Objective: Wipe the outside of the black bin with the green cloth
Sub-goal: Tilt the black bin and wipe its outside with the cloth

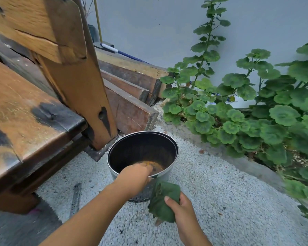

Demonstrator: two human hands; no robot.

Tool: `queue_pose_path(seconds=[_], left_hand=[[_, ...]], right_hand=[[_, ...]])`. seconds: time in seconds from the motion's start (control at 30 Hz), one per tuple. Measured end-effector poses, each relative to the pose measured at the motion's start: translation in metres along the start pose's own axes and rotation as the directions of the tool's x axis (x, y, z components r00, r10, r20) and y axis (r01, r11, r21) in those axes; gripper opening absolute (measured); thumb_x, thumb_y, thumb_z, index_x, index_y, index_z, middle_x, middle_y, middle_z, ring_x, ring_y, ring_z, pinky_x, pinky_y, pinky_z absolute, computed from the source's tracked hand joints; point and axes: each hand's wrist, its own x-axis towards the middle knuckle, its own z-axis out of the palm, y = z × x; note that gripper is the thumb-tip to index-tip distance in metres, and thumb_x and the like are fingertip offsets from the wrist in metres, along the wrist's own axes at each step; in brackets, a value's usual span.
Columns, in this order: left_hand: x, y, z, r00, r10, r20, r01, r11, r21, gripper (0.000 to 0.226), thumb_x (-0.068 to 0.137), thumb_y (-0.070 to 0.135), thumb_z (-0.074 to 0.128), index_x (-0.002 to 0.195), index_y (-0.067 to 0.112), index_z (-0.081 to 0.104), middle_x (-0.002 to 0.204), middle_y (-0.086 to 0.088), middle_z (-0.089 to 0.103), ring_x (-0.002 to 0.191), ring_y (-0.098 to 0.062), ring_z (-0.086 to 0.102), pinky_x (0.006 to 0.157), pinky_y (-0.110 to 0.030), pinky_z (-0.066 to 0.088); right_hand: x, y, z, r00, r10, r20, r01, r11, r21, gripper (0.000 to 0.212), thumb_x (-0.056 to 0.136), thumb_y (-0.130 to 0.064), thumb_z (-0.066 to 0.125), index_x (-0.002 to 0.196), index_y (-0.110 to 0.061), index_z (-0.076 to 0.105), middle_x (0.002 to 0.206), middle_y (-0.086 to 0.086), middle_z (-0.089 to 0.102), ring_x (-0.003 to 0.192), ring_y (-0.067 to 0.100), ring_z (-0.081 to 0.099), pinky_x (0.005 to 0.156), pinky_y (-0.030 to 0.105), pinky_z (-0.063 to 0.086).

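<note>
The black bin (pixel 142 150) stands upright on white gravel, round and open, with a pale metal rim and brownish dirt at its bottom. My left hand (pixel 134 178) grips the bin's near rim, fingers hooked inside. My right hand (pixel 178 208) holds the bunched green cloth (pixel 163 201), pressed against the bin's near outer wall, low on the right side. The lower near side of the bin is hidden behind my hands and the cloth.
A heavy wooden bench (pixel 30 110) fills the left, its leg right beside the bin. Stacked timber beams (pixel 130 89) lie behind. Leafy green plants (pixel 247 112) crowd the right along a grey wall. A dark metal strip (pixel 76 199) lies on the gravel.
</note>
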Motion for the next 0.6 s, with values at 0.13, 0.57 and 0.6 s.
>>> queue_pose_path(seconds=[0.13,0.57,0.6], left_hand=[[-0.008,-0.002,-0.002,1.0,0.006,0.005,-0.006,0.995,-0.095,0.016,0.099,0.03,0.049,0.096,0.014,0.048,0.104,-0.009,0.061,0.095,-0.033,0.059,0.078,-0.045,0.048],[-0.005,0.001,-0.032,0.972,-0.219,-0.078,0.169,0.896,-0.411,0.022,0.102,0.025,0.046,0.086,0.011,0.045,0.083,-0.01,0.059,0.079,-0.031,0.055,0.066,-0.038,0.04],[-0.005,0.001,-0.031,0.972,-0.224,-0.075,0.173,0.89,-0.422,0.022,0.103,0.024,0.045,0.085,0.011,0.044,0.079,-0.008,0.056,0.075,-0.03,0.053,0.063,-0.037,0.037]], right_hand=[[-0.005,-0.013,0.001,1.0,-0.015,0.015,0.014,1.0,0.015,0.023,0.098,-0.001,0.063,0.118,-0.008,0.069,0.105,0.014,0.08,0.096,0.035,0.077,0.085,0.061,0.061],[-0.013,-0.071,0.029,0.992,-0.127,0.018,0.128,0.989,-0.079,0.02,0.097,-0.006,0.064,0.113,-0.016,0.071,0.1,0.007,0.081,0.093,0.026,0.078,0.078,0.042,0.064],[-0.013,-0.076,0.031,0.99,-0.14,0.02,0.141,0.986,-0.09,0.019,0.097,-0.007,0.064,0.112,-0.017,0.071,0.1,0.007,0.081,0.093,0.026,0.078,0.079,0.044,0.064]])
